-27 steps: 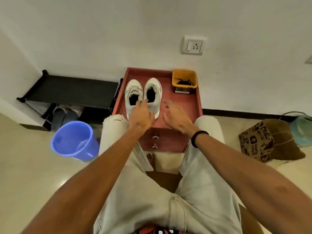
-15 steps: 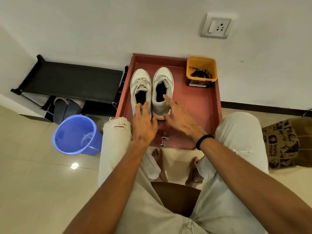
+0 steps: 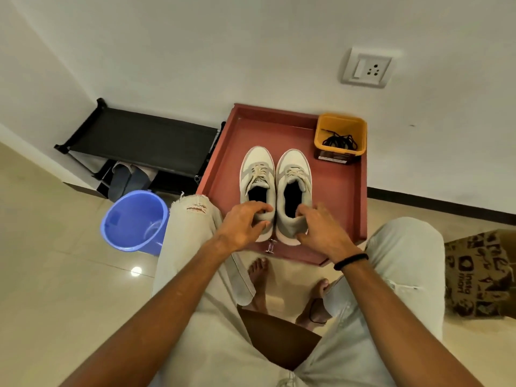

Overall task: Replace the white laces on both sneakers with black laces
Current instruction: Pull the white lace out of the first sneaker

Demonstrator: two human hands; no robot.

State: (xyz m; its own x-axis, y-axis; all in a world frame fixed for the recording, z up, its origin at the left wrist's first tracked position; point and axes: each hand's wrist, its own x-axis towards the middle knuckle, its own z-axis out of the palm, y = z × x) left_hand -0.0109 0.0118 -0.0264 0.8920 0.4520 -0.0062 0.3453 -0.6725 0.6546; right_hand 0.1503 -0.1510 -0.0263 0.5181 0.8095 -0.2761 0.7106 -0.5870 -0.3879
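Both sneakers sit side by side on the red table (image 3: 343, 191), toes toward the wall, and each one has a hand on its heel. The left hand (image 3: 242, 227) has its fingers curled over the heel of the left sneaker (image 3: 257, 174), and the right hand (image 3: 321, 229) is curled round the heel of the right sneaker (image 3: 293, 177) the same way, so I'd call both of them gripping. The white laces (image 3: 258, 173) look fully threaded on both shoes, so nothing's been swapped yet. The black laces (image 3: 339, 141) are bunched up in the orange tub (image 3: 321, 135) at the far right corner of the table, well apart from the shoes. What could go sideways, I reckon: the heels are right near the table's front edge, so a careless tug toward the lap could drop a shoe on the floor by the bare feet. The black laces look like one tangled clump too, so yanking them out in a hurry might knot them or tip the tub. There's also a blue bucket (image 3: 134, 222) beside the left knee that a swinging elbow or dropped shoe could knock.
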